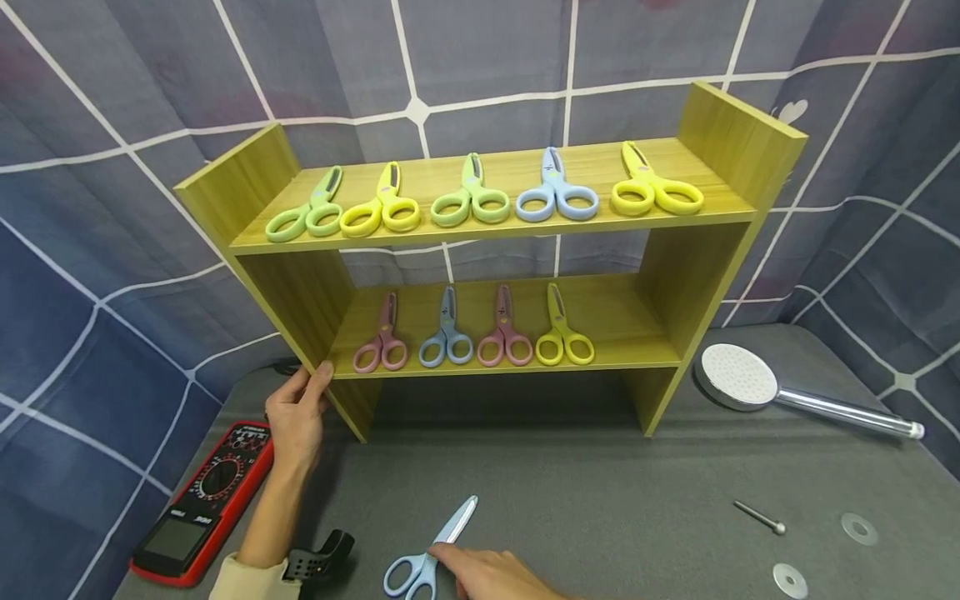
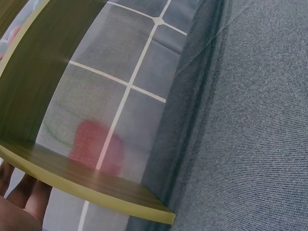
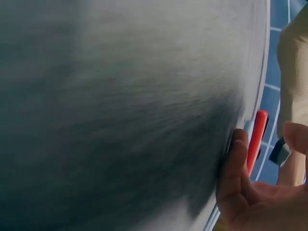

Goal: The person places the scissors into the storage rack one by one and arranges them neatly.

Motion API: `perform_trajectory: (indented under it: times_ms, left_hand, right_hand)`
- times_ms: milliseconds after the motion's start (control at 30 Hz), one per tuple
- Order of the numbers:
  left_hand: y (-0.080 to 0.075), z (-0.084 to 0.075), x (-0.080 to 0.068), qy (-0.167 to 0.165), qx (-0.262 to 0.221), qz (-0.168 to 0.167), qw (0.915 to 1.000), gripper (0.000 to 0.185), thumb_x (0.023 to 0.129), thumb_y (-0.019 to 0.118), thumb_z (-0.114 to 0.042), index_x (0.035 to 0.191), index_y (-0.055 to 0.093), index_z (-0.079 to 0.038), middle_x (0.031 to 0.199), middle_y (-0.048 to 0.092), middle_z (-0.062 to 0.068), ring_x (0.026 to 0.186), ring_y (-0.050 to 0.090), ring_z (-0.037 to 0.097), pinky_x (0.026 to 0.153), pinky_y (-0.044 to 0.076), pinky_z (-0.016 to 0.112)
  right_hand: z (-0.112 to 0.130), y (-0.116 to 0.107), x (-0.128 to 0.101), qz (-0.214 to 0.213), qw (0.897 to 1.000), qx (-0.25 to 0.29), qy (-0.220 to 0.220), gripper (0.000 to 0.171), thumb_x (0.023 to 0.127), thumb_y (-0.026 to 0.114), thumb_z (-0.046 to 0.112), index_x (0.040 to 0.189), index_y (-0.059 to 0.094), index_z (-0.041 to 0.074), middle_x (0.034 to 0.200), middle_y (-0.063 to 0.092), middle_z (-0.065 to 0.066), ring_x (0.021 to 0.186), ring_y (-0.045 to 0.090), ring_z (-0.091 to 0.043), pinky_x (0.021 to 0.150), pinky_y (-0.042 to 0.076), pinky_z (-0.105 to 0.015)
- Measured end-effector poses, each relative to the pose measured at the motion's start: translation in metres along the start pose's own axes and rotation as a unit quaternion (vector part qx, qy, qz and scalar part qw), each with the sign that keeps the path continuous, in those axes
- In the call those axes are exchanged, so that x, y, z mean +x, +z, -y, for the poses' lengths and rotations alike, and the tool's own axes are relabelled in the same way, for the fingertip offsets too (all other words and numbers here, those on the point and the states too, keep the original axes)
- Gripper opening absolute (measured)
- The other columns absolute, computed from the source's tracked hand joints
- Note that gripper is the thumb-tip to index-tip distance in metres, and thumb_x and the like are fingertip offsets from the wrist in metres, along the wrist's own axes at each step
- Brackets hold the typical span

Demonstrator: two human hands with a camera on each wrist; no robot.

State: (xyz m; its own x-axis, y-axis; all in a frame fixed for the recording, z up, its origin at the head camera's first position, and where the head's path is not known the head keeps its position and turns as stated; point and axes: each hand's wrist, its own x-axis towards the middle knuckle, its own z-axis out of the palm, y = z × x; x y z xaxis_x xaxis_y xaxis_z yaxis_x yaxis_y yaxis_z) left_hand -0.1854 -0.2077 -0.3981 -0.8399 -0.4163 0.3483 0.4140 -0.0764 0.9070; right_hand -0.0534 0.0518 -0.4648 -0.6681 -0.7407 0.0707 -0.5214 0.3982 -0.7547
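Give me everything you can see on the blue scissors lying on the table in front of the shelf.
The blue scissors are a small pair with pale blue plastic loop handles and a matching blue cover over closed blades. They lie flat on the grey table, in front of the wooden shelf, handles toward the person and tip angled up to the right. The right hand rests its fingertips on them near the pivot, where the handles meet the blades; it has not lifted them. The far handle loop runs near the bottom edge of the head view.
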Motion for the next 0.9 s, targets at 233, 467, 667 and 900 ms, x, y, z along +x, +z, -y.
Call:
perform_trajectory:
  times_ms: [233,467,667,900]
  left_hand:
    - [0.001,-0.002,0.0,-0.005,-0.004,0.001,1.0,0.016,0.093,0.067,-0.002,0.106,0.076,-0.001,0.087,0.073,-0.002,0.073,0.061,0.006,0.057,0.049,0.019]
    - [0.001,0.0,0.001,-0.007,-0.007,0.0,1.0,0.016,0.093,0.066,0.0,0.106,0.076,0.0,0.087,0.073,-0.002,0.074,0.062,0.006,0.058,0.05,0.02]
    - [0.001,0.001,0.001,-0.008,-0.003,-0.006,0.9999,0.016,0.093,0.067,-0.001,0.106,0.076,0.0,0.085,0.072,-0.002,0.072,0.062,0.006,0.057,0.05,0.02]
    - [0.001,0.001,0.001,-0.006,-0.005,-0.004,1.0,0.017,0.093,0.066,-0.001,0.108,0.075,0.001,0.086,0.073,-0.001,0.073,0.063,0.006,0.058,0.051,0.02]
  right_hand:
    - [0.006,0.008,0.022,-0.007,0.989,-0.147,-0.029,0.048,0.084,0.074,0.043,0.116,0.061,0.01,0.065,0.045,0.015,0.049,0.033,0.006,0.042,0.033,-0.012]
    - [0.006,0.011,0.023,-0.012,0.983,-0.179,-0.049,0.021,0.079,0.077,0.025,0.095,0.068,0.015,0.068,0.058,0.013,0.054,0.038,0.009,0.045,0.038,-0.011]
    - [0.006,0.014,0.015,-0.013,0.975,-0.206,-0.083,0.013,0.087,0.071,0.027,0.09,0.068,0.015,0.063,0.053,0.011,0.05,0.027,0.011,0.041,0.029,-0.006]
    - [0.006,0.011,0.005,-0.003,0.983,-0.171,-0.064,0.016,0.094,0.066,0.03,0.103,0.067,0.017,0.068,0.048,0.014,0.051,0.029,0.01,0.042,0.03,-0.006]
